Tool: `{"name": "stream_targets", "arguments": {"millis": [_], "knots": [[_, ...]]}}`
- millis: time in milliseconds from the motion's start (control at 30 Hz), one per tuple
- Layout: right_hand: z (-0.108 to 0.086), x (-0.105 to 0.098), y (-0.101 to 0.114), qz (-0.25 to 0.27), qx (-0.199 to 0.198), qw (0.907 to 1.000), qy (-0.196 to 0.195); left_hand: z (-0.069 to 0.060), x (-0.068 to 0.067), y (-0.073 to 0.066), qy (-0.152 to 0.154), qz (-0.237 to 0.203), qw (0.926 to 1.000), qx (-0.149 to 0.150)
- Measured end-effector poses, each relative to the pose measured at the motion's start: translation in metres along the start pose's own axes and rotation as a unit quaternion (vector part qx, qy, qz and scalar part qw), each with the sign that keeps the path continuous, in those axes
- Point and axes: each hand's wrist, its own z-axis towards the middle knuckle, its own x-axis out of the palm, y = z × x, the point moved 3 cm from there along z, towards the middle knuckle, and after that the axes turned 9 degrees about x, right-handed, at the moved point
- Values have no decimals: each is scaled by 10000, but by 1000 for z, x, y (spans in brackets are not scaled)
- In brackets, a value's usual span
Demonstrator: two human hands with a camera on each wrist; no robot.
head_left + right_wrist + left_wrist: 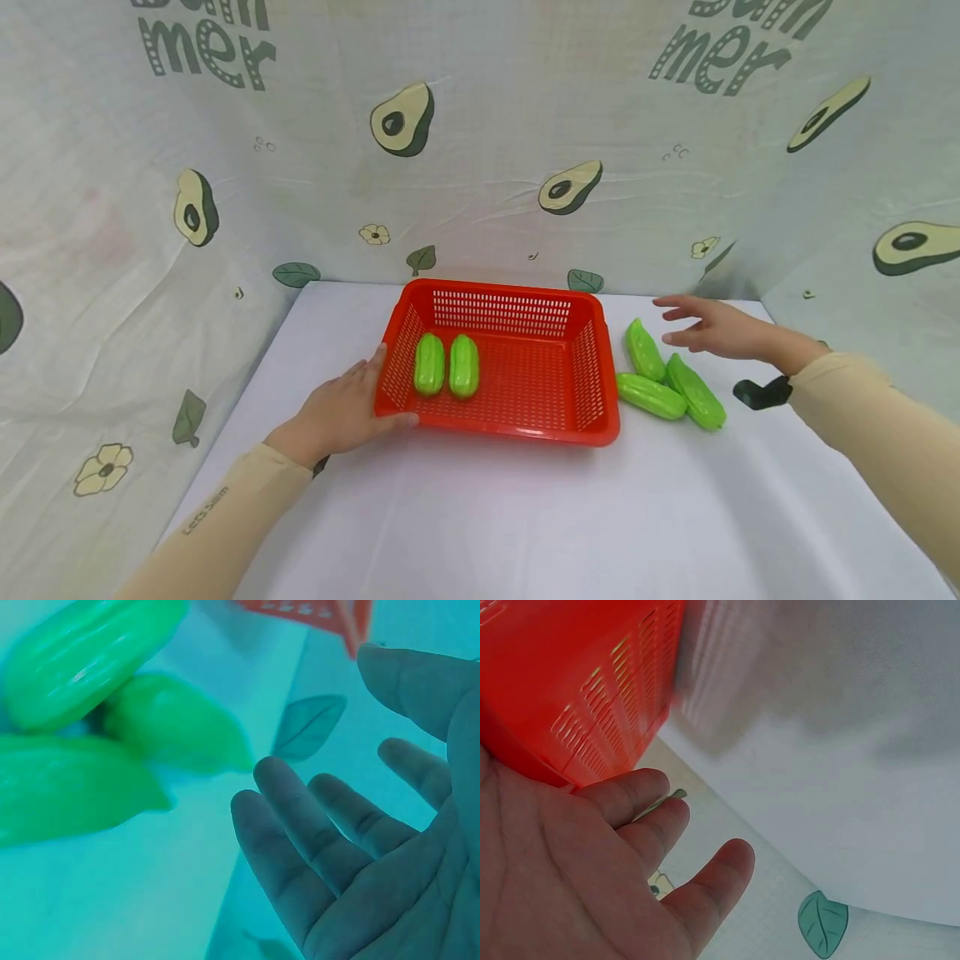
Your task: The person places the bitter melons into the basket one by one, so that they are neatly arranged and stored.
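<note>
1. Far gourd (645, 350) lay on the white table (487, 517), right of the red basket (510, 432). From the right hand's (716, 329) fingertips: just beside, leftward and slightly bodyward. Long axis ran mostly away from the body, near end swung rightward.
2. Right hand clearly the nearer. Fingers parted, thumb standing off, nothing held; no contact seen.
3. Crosswise gourd (649, 396) and slanted gourd (697, 393) crowded the far gourd's near end.
4. Left hand (345, 408) at basket's near left corner: fingers straight against the side wall, thumb laid along the near rim.
5. Inside, two gourds (429, 365) sat side by side at left; bare floor ran rightward from them.
6. Edges: basket's right rim close on the far gourd's left; table's far edge beyond; open room bodyward.
</note>
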Motion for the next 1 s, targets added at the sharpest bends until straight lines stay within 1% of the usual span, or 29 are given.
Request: {"name": "stream_targets", "arguments": {"millis": [100, 200, 333, 467, 667, 833, 1000], "knots": [[-6, 8, -24, -137, 143, 9998, -17, 0, -1, -1, 25, 25, 10000, 3], [-12, 19, -42, -221, 235, 9994, 113, 0, -3, -2, 56, 29, 10000, -5], [-17, 32, -60, -225, 326, 9986, 363, 0, -4, -3, 87, 26, 10000, -26], [-18, 43, -72, -208, 380, 9978, 507, 0, -3, -3, 98, -6, 9999, -22], [-17, 53, -85, -163, 361, 9980, 491, 0, -2, -3, 138, 21, 9999, -79], [-19, 54, -88, -173, 368, 9980, 493, 0, -3, -3, 129, 38, 9999, -77], [-19, 55, -88, -148, 581, 9963, 622, 0, -3, -3, 110, 49, 9999, -39]]}}
